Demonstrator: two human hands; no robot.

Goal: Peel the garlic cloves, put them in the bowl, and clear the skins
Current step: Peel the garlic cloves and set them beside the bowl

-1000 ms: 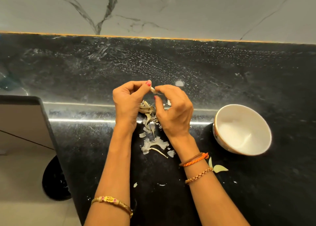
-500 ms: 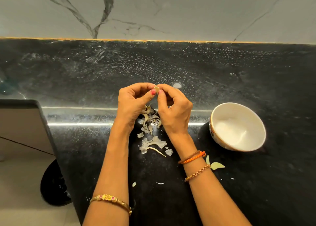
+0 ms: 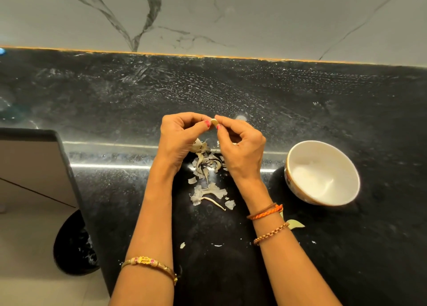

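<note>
A small pale garlic clove (image 3: 214, 122) is pinched between the fingertips of both hands above the black counter (image 3: 300, 102). My left hand (image 3: 181, 139) holds it from the left with thumb and forefinger. My right hand (image 3: 240, 147) pinches it from the right. Under the hands lies a loose pile of dry garlic skins (image 3: 206, 167), with more skins and a thin stem (image 3: 211, 194) nearer to me. A white bowl (image 3: 322, 171) stands to the right of my right hand; what is inside it is washed out by glare.
A pale leaf-shaped scrap (image 3: 295, 223) lies by my right wrist, and tiny skin flakes (image 3: 182, 245) dot the counter closer to me. The counter's left edge drops to a cabinet (image 3: 32, 167) and floor. A marble wall (image 3: 208, 16) backs the counter.
Both hands stay together over the skin pile, working the clove with small fingertip shifts. The view has tilted slightly, so the bowl sits a little differently in frame.
</note>
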